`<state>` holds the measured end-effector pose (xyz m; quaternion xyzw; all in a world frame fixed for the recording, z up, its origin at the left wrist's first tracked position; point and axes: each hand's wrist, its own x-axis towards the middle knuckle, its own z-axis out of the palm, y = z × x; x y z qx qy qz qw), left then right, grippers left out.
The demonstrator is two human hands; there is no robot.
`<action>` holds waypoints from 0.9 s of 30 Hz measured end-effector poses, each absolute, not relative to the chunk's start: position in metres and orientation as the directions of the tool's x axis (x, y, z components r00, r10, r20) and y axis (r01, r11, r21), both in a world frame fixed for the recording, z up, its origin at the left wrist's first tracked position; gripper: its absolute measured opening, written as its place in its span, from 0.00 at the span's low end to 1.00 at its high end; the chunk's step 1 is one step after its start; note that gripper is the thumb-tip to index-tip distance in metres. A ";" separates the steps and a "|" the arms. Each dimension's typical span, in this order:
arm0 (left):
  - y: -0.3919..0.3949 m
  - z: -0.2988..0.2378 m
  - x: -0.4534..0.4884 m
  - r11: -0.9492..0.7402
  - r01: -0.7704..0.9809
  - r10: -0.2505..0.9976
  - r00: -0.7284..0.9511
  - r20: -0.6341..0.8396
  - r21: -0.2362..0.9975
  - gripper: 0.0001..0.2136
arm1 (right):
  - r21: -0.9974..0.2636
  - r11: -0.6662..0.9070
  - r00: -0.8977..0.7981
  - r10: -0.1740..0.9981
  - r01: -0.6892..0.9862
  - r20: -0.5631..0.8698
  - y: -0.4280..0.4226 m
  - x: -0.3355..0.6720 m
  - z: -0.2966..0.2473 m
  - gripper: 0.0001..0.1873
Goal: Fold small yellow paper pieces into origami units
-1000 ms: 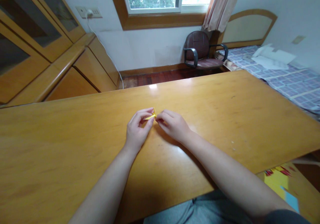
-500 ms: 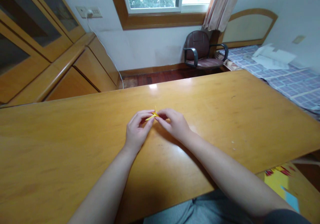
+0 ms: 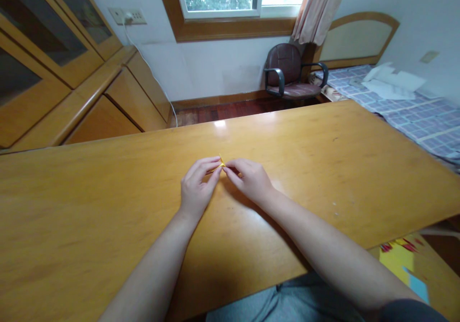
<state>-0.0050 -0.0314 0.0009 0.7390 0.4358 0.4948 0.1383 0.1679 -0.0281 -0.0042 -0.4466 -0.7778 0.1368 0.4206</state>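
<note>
A small folded piece of yellow paper [image 3: 220,165] sits just above the wooden table [image 3: 108,202], pinched between both my hands. My left hand [image 3: 197,188] grips its left side with thumb and fingers closed. My right hand [image 3: 251,180] pinches its right end, fingers curled. Most of the paper is hidden by my fingertips. Both forearms reach in from the bottom of the view.
A wooden cabinet [image 3: 53,73] stands at the left, and a dark office chair [image 3: 291,73] stands beyond the table under the window. A bed [image 3: 413,111] with white papers lies at the right. Coloured paper [image 3: 402,264] lies low at the bottom right.
The yellow paper's upward point, visible half a second ago, has been pressed flatter between my fingers. Both hands stay in the same place on the table.
</note>
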 end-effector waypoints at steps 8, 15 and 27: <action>-0.031 0.000 -0.005 -0.587 0.531 0.773 0.141 0.619 0.612 0.04 | -0.528 0.594 -0.287 0.783 0.607 0.552 -0.029 0.167 -0.004 0.09; -0.031 0.001 -0.005 -0.619 0.529 0.742 0.149 0.654 0.581 0.03 | -0.501 0.602 -0.306 0.775 0.621 0.552 -0.031 0.167 -0.002 0.09; -0.029 -0.001 -0.006 -0.571 0.441 0.806 0.140 0.575 0.693 0.03 | -0.562 0.590 -0.295 0.795 0.580 0.530 -0.030 0.170 -0.002 0.08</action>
